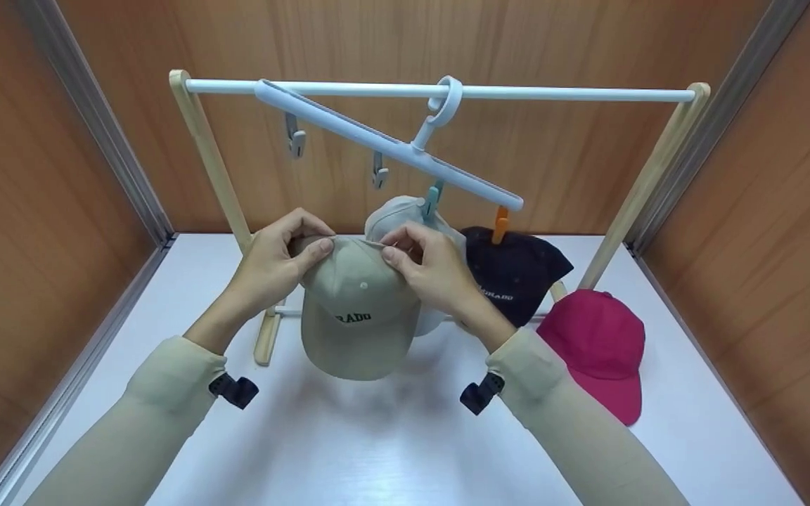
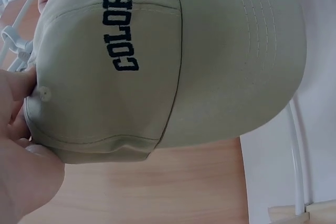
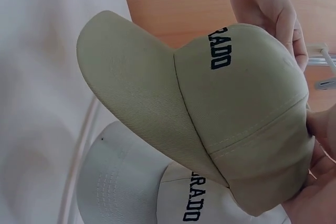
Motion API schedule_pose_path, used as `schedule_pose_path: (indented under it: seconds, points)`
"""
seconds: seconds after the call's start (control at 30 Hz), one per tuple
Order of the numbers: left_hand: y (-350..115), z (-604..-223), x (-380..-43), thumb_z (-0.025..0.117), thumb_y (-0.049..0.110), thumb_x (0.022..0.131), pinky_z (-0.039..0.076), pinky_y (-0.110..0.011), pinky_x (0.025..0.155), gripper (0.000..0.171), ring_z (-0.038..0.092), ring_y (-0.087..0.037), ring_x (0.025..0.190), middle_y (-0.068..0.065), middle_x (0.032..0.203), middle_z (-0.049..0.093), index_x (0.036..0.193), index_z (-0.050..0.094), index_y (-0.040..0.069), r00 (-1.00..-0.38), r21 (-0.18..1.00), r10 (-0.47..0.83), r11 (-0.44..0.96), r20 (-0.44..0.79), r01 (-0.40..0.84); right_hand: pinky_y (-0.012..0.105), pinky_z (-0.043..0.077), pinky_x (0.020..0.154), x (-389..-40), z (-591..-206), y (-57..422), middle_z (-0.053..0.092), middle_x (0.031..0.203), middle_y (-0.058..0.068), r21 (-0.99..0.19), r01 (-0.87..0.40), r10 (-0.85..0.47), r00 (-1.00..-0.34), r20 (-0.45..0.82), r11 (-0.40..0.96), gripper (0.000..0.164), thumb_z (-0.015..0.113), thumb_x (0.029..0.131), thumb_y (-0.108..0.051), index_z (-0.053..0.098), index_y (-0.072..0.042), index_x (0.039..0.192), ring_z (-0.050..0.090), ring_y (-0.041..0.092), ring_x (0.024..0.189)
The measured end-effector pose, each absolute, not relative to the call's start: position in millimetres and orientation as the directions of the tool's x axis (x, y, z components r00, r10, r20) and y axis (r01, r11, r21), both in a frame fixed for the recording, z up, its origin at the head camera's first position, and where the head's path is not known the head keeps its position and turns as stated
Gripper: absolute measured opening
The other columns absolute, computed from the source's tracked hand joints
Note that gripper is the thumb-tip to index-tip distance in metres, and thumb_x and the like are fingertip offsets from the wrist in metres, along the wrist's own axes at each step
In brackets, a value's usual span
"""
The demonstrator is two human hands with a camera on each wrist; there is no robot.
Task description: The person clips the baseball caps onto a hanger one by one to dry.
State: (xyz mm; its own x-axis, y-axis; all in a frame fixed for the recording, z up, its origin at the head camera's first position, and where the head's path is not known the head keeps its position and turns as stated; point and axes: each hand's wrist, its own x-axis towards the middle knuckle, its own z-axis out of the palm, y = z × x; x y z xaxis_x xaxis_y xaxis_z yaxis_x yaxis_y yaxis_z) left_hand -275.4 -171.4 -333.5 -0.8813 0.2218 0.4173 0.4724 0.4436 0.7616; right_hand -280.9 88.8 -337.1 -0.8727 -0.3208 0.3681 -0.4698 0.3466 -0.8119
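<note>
An olive-green baseball cap [image 1: 359, 309] with dark lettering hangs between my two hands, brim downward, in front of the hanger. My left hand [image 1: 278, 260] pinches the top of its crown at the left, thumb in front. At the right of the crown, my right hand [image 1: 433, 270] pinches the fabric between thumb and fingers. The light blue hanger [image 1: 391, 146] tilts down to the right above. Two grey clips [image 1: 297, 140] on its left half hold nothing. Behind the green cap, a pale grey cap [image 3: 126, 166] hangs from a teal clip [image 1: 432, 200].
A black cap [image 1: 517, 263] hangs from an orange clip [image 1: 500, 223] at the hanger's low end. On the white table [image 1: 377, 450] at the right lies a crimson cap [image 1: 598, 344]. The white rod [image 1: 574, 94] spans two wooden posts [image 1: 640, 183]; wood-grain panels stand around.
</note>
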Motion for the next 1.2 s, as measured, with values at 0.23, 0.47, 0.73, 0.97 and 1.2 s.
schedule_pose_path:
  seconds: [0.23,0.47,0.73,0.97,1.2]
  points:
    - [-160.8,-330.3,-279.7,0.066,0.015,0.106,0.053,-0.021,0.084,0.012,0.064,-0.017,0.098,-0.006,0.11,0.069,0.116,0.069,0.008,-0.876,0.76,0.201,0.437,0.439,0.481,0.029,0.048,0.073,-284.5,-334.1,91.3,0.067,0.095,0.002,-0.774,-0.512,-0.288,-0.857,0.428,0.373,0.011,0.07,0.104,-0.014,0.075,-0.01,0.113,0.057,0.018,0.086]
    - [-156.1,-328.4,-283.9,0.065,0.016,0.107,0.052,-0.022,0.087,0.012,0.064,-0.015,0.099,-0.004,0.111,0.071,0.116,0.069,0.009,-0.875,0.754,0.19,0.447,0.446,0.482,0.029,0.047,0.073,-288.3,-330.1,93.5,0.067,0.092,0.003,-0.767,-0.508,-0.282,-0.86,0.426,0.391,0.012,0.07,0.104,-0.015,0.076,-0.009,0.113,0.056,0.018,0.083]
    - [-153.2,-326.4,-288.2,0.063,0.017,0.109,0.053,-0.023,0.087,0.015,0.061,-0.018,0.101,-0.006,0.114,0.067,0.12,0.068,0.008,-0.89,0.794,0.193,0.401,0.414,0.457,0.03,0.049,0.074,-290.5,-325.0,96.6,0.069,0.093,0.004,-0.767,-0.504,-0.281,-0.863,0.421,0.397,0.014,0.07,0.104,-0.014,0.076,-0.009,0.116,0.058,0.018,0.084]
    - [-157.2,-321.8,-290.7,0.062,0.019,0.109,0.054,-0.025,0.087,0.017,0.06,-0.019,0.103,-0.006,0.114,0.066,0.12,0.068,0.007,-0.889,0.82,0.229,0.347,0.397,0.455,0.032,0.055,0.078,-291.8,-319.0,96.5,0.071,0.098,0.004,-0.769,-0.504,-0.306,-0.86,0.408,0.394,0.018,0.07,0.105,-0.017,0.075,-0.011,0.121,0.063,0.019,0.087]
    - [-163.0,-318.2,-290.8,0.063,0.016,0.109,0.052,-0.025,0.08,0.017,0.058,-0.019,0.098,-0.006,0.11,0.064,0.119,0.067,0.004,-0.883,0.846,0.267,0.278,0.387,0.455,0.035,0.06,0.091,-293.5,-316.0,93.3,0.073,0.12,0.007,-0.774,-0.499,-0.297,-0.864,0.408,0.389,0.035,0.069,0.105,-0.018,0.066,-0.01,0.139,0.07,0.021,0.099]
